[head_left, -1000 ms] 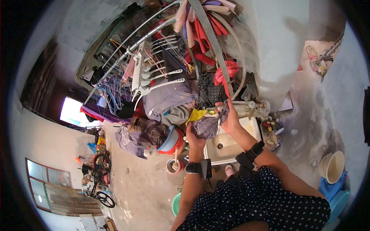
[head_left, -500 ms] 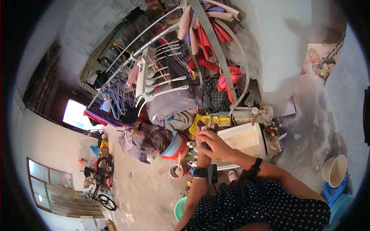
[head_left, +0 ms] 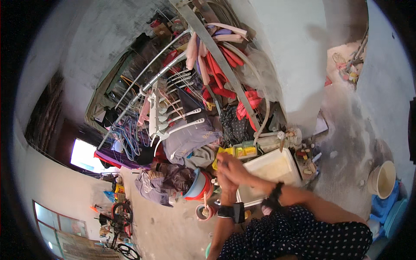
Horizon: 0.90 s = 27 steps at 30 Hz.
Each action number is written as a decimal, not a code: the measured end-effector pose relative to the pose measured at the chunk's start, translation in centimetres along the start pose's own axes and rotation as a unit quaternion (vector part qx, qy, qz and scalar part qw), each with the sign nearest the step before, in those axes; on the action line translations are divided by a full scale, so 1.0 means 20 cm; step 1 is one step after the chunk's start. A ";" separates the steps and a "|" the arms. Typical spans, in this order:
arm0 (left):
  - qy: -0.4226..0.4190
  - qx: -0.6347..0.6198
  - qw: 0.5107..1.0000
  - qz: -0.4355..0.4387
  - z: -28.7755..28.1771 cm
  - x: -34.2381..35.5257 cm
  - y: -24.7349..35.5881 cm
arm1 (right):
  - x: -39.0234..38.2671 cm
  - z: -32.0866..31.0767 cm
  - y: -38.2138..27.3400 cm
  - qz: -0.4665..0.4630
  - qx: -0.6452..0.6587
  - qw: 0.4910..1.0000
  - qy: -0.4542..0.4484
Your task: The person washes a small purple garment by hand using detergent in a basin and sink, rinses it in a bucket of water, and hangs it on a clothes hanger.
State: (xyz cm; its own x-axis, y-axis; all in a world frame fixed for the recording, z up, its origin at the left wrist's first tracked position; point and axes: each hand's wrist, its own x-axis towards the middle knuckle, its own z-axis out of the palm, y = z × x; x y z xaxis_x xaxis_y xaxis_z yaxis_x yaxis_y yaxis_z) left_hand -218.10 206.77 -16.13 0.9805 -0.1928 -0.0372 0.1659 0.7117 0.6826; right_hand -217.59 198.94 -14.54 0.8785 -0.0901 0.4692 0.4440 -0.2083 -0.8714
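My right hand (head_left: 234, 168) lies closed over my left hand (head_left: 226, 184), both pressed together around a bunched grey cloth that is almost entirely hidden by the fingers. They sit at the left side of a white rectangular sink (head_left: 294, 173). Just behind them are a bright yellow piece of cloth or plastic (head_left: 214, 164) and a tray of small yellow items (head_left: 249, 151). Left of my wrists, dark grey clothing (head_left: 156, 186) is heaped by a stacked blue and red basin (head_left: 195, 186).
A metal rack with white hangers (head_left: 182, 112) and hanging clothes fills the back. A small pot with a handle (head_left: 203, 211) stands on the floor. A bicycle (head_left: 121, 216) is at the lower left. A cream bucket (head_left: 381, 180) and blue plastic items are at the right.
My hands have come from apart, holding the cloth spread between them, to clasped around it, and have moved lower. The view has tilted, so the rack appears lower in the picture.
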 end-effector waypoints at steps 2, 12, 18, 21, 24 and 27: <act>0.055 -0.047 0.996 -0.049 0.16 -0.07 -0.06 | 0.24 -0.08 0.17 0.181 0.054 0.978 -0.093; -0.149 -0.218 0.964 -0.013 -0.03 0.04 -0.08 | 0.09 0.06 0.14 0.027 0.129 0.991 -0.036; -0.041 0.024 0.999 -0.001 -0.11 0.08 0.02 | -0.04 0.02 0.10 -0.096 0.187 0.977 -0.040; 0.009 0.075 0.995 0.064 -0.18 -0.03 0.04 | -0.09 0.05 -0.15 -0.045 -0.011 0.998 -0.030; 0.038 -0.003 0.998 -0.039 0.21 -0.02 -0.03 | 0.20 -0.07 0.11 0.151 0.168 0.972 -0.058; 0.010 -0.028 0.999 -0.044 0.20 -0.05 -0.02 | 0.18 -0.04 0.14 0.147 0.087 0.983 -0.072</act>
State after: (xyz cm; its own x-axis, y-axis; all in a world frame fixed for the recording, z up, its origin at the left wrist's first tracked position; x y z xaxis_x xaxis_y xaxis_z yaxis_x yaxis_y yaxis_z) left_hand -219.65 203.96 -13.54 0.9637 -0.2434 -0.1098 0.2565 0.7297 0.6339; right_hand -213.34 197.19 -15.27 0.9837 0.0200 0.1789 0.1794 -0.0229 -0.9835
